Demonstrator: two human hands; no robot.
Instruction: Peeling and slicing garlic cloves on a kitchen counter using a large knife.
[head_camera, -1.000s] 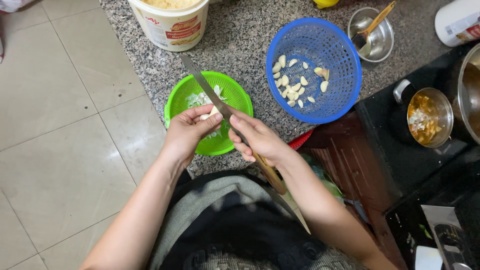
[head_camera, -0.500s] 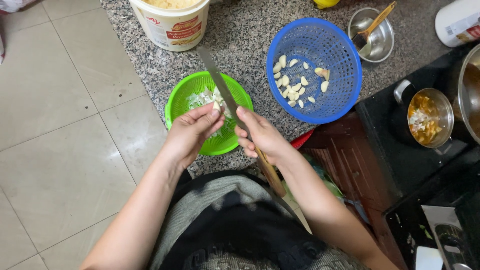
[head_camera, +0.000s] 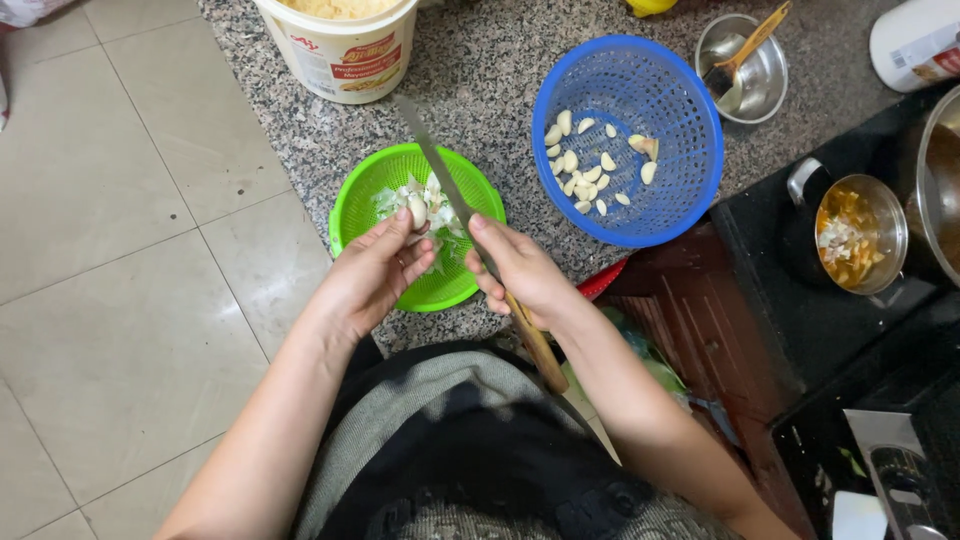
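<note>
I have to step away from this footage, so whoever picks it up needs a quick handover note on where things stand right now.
Left hand: pinches a garlic clove over the green basket.
Right hand: grips the knife, blade angled across the green basket.
Done: peeled cloves lie in the blue basket.
Left: the held clove is not yet in the blue basket; skins and bits sit in the green one.

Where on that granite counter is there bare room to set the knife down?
Bare granite lies between the white tub, the green basket and the blue basket. A smaller patch sits right of the blue basket, below the steel bowl. The front edge is crowded by both hands and baskets.
</note>
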